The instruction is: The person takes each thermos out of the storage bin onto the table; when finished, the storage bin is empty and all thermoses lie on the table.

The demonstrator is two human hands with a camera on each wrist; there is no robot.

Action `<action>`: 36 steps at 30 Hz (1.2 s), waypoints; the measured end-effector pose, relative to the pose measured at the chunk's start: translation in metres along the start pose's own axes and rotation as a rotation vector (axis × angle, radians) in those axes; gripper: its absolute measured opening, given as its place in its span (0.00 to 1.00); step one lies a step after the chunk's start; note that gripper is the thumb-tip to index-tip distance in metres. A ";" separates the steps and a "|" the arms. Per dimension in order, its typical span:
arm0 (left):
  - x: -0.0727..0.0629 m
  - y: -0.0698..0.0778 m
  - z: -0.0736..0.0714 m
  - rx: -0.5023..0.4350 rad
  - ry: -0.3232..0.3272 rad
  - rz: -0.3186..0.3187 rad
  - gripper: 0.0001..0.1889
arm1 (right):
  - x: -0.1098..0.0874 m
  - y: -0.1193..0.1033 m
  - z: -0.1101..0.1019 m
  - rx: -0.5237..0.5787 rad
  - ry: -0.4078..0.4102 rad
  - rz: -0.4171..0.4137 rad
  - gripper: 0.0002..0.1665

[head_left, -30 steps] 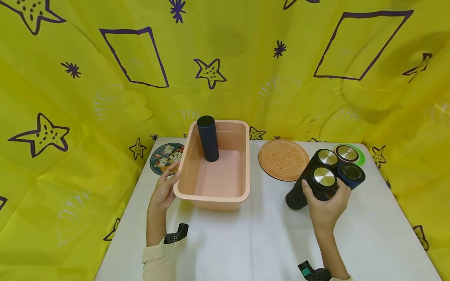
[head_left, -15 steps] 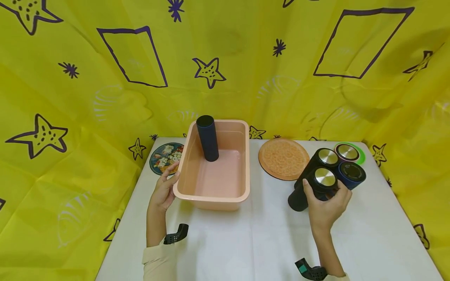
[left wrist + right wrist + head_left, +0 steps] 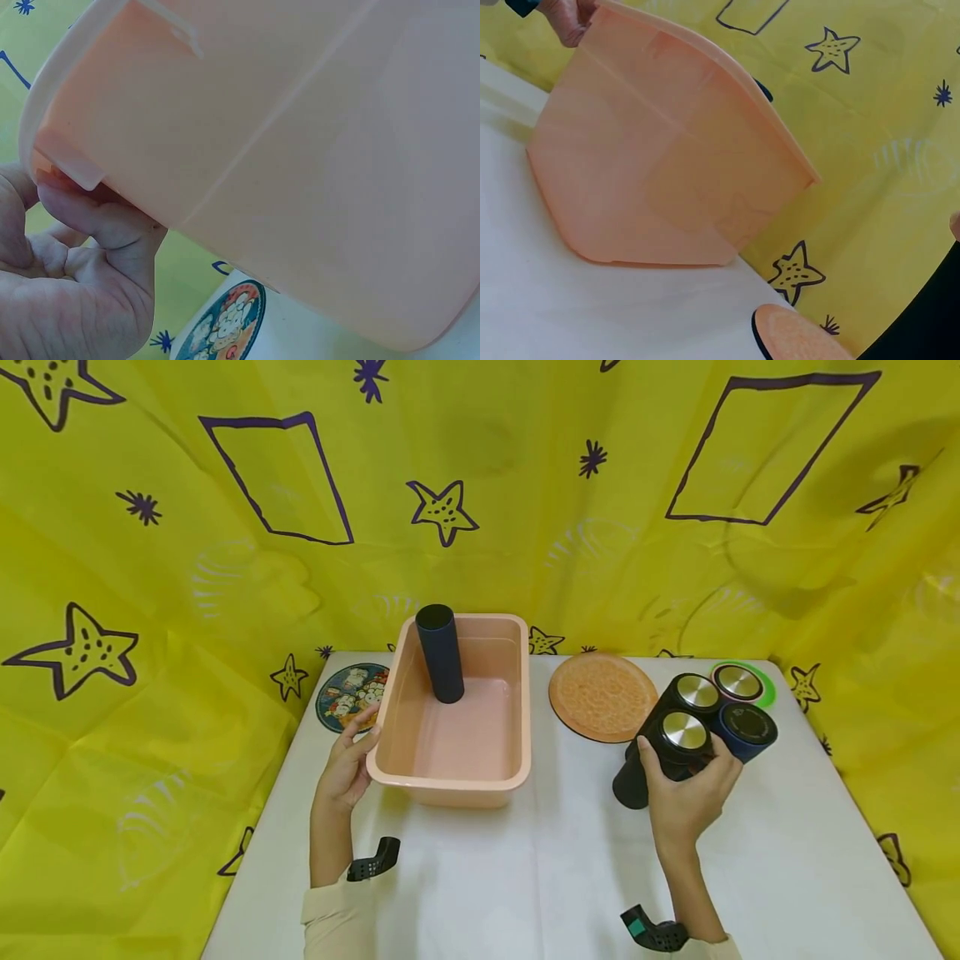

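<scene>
My left hand (image 3: 347,772) grips the left rim of a peach plastic basin (image 3: 450,793), its fingers curled at the rim in the left wrist view. One dark blue cylindrical bottle (image 3: 442,656) stands inside, against the basin's left far part. My right hand (image 3: 690,797) holds a black bottle with a silver lid (image 3: 684,730) near its top, thumb on the left, fingers on the right. Whether its base touches the table cannot be told. In the right wrist view, part of a dark bottle (image 3: 930,322) and a fingertip fill the right edge.
Close behind the held bottle stand another black silver-lidded bottle (image 3: 697,692), a dark blue bottle (image 3: 748,724) and a silver-lidded one (image 3: 738,682) on a green round mat (image 3: 768,693). An orange-brown round mat (image 3: 602,697) and a patterned round mat (image 3: 348,697) lie on the white table (image 3: 480,877).
The held bottle's lid and my right hand have shifted slightly left and away from me. My left hand stays at the basin, which looks still; the head view has drifted slightly.
</scene>
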State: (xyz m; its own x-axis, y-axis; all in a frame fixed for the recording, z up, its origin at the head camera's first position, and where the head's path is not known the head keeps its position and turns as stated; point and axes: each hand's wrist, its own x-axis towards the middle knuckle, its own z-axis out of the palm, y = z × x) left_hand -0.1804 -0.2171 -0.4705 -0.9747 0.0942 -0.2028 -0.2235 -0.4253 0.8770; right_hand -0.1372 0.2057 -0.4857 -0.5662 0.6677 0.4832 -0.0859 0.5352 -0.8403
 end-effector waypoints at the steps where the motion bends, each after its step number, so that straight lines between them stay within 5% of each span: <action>1: 0.000 0.000 0.000 -0.004 -0.003 -0.001 0.29 | 0.000 0.000 0.000 -0.001 0.000 0.003 0.45; 36: 0.001 -0.001 -0.001 -0.017 -0.004 -0.003 0.29 | -0.004 0.001 -0.004 0.076 0.017 -0.060 0.46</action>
State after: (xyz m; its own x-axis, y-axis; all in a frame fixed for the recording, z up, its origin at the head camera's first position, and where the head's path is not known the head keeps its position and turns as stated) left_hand -0.1810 -0.2173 -0.4720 -0.9740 0.0990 -0.2037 -0.2264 -0.4406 0.8687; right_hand -0.1316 0.2056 -0.4871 -0.5441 0.6448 0.5368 -0.1813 0.5343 -0.8256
